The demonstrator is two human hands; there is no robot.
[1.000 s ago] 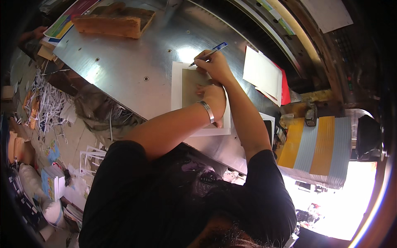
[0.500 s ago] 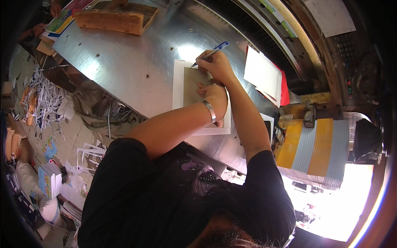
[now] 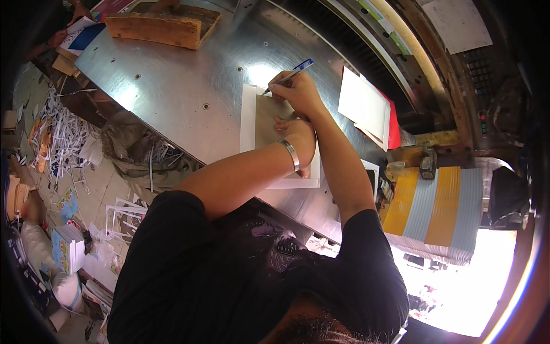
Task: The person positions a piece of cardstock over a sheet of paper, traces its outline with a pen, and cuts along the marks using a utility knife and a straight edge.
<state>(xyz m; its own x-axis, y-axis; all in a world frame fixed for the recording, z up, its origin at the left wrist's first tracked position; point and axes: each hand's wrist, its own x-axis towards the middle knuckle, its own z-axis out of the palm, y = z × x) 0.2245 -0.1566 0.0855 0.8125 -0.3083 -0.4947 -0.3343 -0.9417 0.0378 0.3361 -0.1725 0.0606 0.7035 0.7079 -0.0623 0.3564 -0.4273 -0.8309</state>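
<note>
Hands at work on a brown sheet, centre of frame, steel bench [image 3: 172, 86].

Right hand [image 3: 298, 92] fingers closed round a blue pen [image 3: 289, 74], tip touching the top edge of the brown sheet [image 3: 269, 123]. Left hand [image 3: 301, 140], metal bangle [image 3: 290, 155] at wrist, lies flat on the sheet, fingers loose, gripping nothing. White paper [image 3: 249, 114] lies under it. Wooden block [image 3: 163, 26] upper left; white and red sheets [image 3: 366, 109] right of centre.

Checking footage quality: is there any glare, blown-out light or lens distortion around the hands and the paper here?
Head view: glare on the metal table just beside the pen in the right hand; lower right corner is blown out white; fisheye bends the table edge; the left hand and brown sheet read sharp.
</note>
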